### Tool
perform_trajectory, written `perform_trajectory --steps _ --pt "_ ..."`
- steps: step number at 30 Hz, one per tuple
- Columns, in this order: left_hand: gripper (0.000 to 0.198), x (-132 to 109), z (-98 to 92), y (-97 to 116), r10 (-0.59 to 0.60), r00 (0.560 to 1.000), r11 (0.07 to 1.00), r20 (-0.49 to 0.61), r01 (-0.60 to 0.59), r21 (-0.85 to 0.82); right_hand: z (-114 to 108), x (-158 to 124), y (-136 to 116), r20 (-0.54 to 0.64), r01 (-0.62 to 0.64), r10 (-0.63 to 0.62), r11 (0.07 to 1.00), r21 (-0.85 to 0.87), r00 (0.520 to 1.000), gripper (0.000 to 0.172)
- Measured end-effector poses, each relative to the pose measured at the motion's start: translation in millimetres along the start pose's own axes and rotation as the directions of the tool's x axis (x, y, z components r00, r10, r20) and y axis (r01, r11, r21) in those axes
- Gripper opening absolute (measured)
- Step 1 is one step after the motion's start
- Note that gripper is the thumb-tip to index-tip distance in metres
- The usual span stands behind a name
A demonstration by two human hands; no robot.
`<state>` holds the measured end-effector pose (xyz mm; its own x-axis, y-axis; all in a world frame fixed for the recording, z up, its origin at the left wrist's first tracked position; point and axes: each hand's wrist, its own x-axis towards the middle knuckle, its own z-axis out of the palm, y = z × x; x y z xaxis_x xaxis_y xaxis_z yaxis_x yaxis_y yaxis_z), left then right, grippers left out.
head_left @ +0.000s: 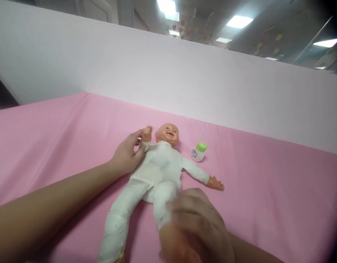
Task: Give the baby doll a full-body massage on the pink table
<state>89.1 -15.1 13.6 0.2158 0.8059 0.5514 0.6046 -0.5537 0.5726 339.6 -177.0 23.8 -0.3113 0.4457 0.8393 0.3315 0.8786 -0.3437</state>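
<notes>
A baby doll [157, 164] with a white cloth body and a hard plastic head, hands and feet lies on its back, head at the far side. My left hand [130, 151] is closed around the doll's raised arm, just below its small plastic hand [147, 133]. At the lower right, my right hand [200, 219] is smeared by motion over the doll's lower leg and foot [172, 241]. Its fingers curl by the leg, but whether they grip it is unclear. The doll's other arm [197, 173] stretches out to the right on the pink cover.
A small clear bottle [197, 153] with a green cap stands right of the doll's head. Pink cloth [261, 182] covers the padded surface, with creases at the left. A white wall [157, 73] rises along its back edge, and ceiling lights show above it.
</notes>
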Motion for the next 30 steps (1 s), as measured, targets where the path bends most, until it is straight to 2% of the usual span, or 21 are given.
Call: perform_trajectory --steps 2,5,8,11,14,16,18,20,22,24,25,26,28,30 --pt "0.055 -1 1.4 3 0.176 0.981 0.978 0.085 -0.184 0.097 -9 5 11 -0.034 0.036 -0.041 0.989 -0.146 0.999 0.031" --pt "0.052 1 3.9 0 0.326 0.929 0.925 0.176 -0.352 0.145 -10 6 33 -0.022 0.048 -0.056 0.959 -0.281 0.998 0.038" --pt "0.052 3 5.3 -6 0.38 0.901 0.9 0.209 -0.412 0.14 -1 3 53 0.017 -0.014 0.019 0.967 -0.254 1.0 0.043" --pt "0.054 3 6.0 -7 0.358 0.907 0.914 0.221 -0.388 0.115 10 1 64 0.028 -0.064 0.071 0.979 -0.193 0.997 0.045" --pt "0.057 2 5.5 -4 0.216 0.959 0.963 0.186 -0.24 0.12 14 1 65 -0.006 -0.05 0.05 0.976 -0.21 0.999 0.047" --pt "0.058 2 3.9 -5 0.067 0.989 0.992 0.133 -0.08 0.097 13 1 61 -0.02 0.001 -0.005 0.975 -0.22 1.0 0.05" --pt "0.06 5 1.5 -11 -0.112 0.992 0.993 0.062 0.11 0.029 11 1 52 -0.026 0.069 -0.076 0.973 -0.222 0.997 0.053" --pt "0.061 9 -1.0 -24 -0.311 0.95 0.947 -0.002 0.31 -0.081 10 0 40 0.0 0.128 -0.131 0.968 -0.217 0.991 0.053" --pt "0.054 15 -2.9 -39 -0.49 0.872 0.854 -0.023 0.474 -0.212 11 -2 26 0.062 0.176 -0.167 0.968 -0.179 0.984 0.049" --pt "0.043 21 -4.0 -54 -0.612 0.791 0.753 -0.021 0.573 -0.324 13 -8 13 0.132 0.186 -0.168 0.973 -0.134 0.977 0.04" --pt "0.039 23 -4.3 -59 -0.645 0.764 0.718 -0.02 0.597 -0.358 15 -12 8 0.176 0.185 -0.163 0.975 -0.12 0.971 0.034" --pt "0.037 25 -4.4 -63 -0.664 0.747 0.697 -0.023 0.608 -0.379 17 -16 4 0.231 0.182 -0.152 0.977 -0.114 0.961 0.029" --pt "0.035 28 -4.0 -67 -0.671 0.741 0.689 -0.026 0.61 -0.392 21 -24 -1 0.368 0.196 -0.143 0.975 -0.11 0.919 0.02" --pt "0.037 28 -3.0 -68 -0.662 0.749 0.696 -0.027 0.601 -0.392 25 -30 -2 0.513 0.23 -0.154 0.969 -0.087 0.845 0.018"
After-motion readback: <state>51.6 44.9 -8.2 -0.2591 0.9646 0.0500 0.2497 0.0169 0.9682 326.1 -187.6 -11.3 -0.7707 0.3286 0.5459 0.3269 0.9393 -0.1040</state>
